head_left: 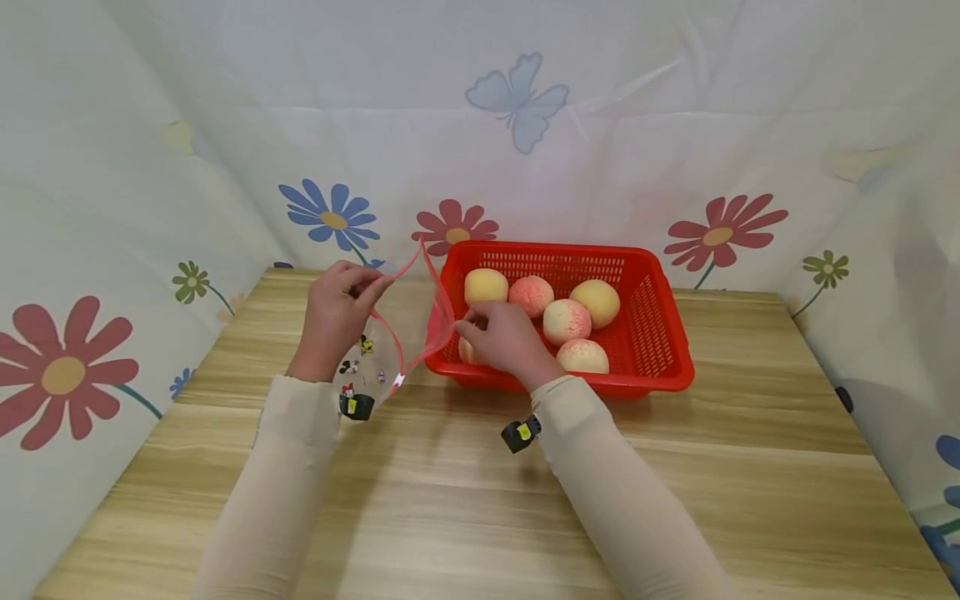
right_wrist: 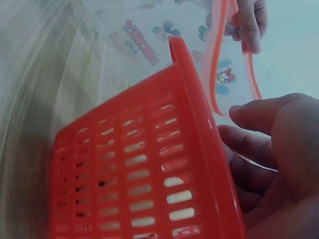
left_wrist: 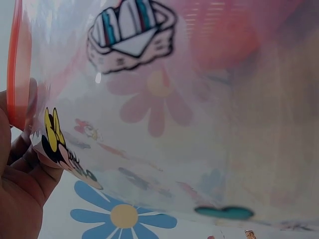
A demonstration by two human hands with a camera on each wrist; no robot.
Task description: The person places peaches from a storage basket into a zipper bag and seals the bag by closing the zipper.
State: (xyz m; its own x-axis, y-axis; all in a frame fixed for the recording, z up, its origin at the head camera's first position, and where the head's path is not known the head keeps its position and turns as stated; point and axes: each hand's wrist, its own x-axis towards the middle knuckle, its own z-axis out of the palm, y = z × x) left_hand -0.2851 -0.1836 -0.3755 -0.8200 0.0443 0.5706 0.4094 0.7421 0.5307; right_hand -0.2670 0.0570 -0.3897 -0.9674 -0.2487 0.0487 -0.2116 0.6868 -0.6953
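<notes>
A clear zip bag point(head_left: 408, 329) with a red zip edge, a white slider and cartoon prints hangs with its mouth spread wide. My left hand point(head_left: 337, 312) pinches the left side of that mouth between thumb and fingers. On the opposite side, my right hand point(head_left: 506, 333) pinches the red edge, just over the basket's left front corner. The red plastic basket point(head_left: 660, 333) holds several peaches, among them a pink one point(head_left: 531, 296) and a yellow one point(head_left: 595, 302). Part of one peach is hidden behind my right hand. In the left wrist view, the bag's printed film point(left_wrist: 164, 149) fills most of the picture.
Basket and bag are at the back of a wood-grain table point(head_left: 465, 492). Behind and beside it hangs a white cloth point(head_left: 360, 92) printed with flowers and a butterfly. A black wrist camera point(head_left: 521, 433) sits at my right cuff, another point(head_left: 356, 407) at my left.
</notes>
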